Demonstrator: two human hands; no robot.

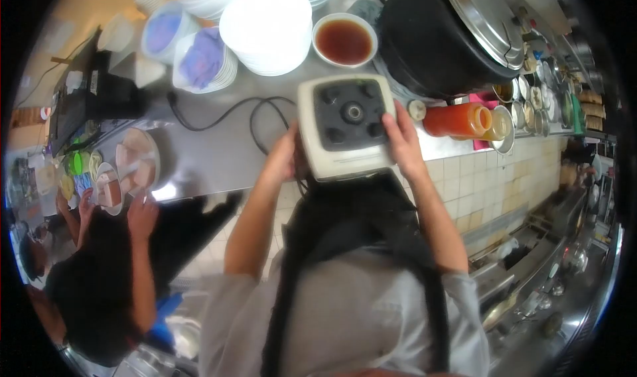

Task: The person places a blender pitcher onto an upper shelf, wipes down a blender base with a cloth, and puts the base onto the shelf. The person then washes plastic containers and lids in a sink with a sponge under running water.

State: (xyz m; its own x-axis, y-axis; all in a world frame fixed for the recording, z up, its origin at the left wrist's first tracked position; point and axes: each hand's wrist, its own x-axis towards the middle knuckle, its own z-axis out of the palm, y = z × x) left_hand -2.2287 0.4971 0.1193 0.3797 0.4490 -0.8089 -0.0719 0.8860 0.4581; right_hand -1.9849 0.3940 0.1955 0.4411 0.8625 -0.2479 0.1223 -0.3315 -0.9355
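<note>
A cream-coloured blender base [353, 163] with a black rubber top and a round central socket is held between both hands at the near edge of the steel counter [215, 148]. My left hand [284, 153] grips its left side, the fingers partly hidden behind it. On the right side, my right hand [403, 138] is wrapped round the edge, with the thumb near the black pad. A black cable [222, 115] loops over the counter to the left of the base. Just beyond the base stands a bowl of dark red-brown liquid [344, 40].
Stacked white bowls [265, 29] stand at the back, beside tubs with purple contents [201, 57]. A large black pot [428, 39] and orange sauce bottles [454, 120] are on the right. At left, a co-worker in black [99, 277] has hands near plates [138, 158].
</note>
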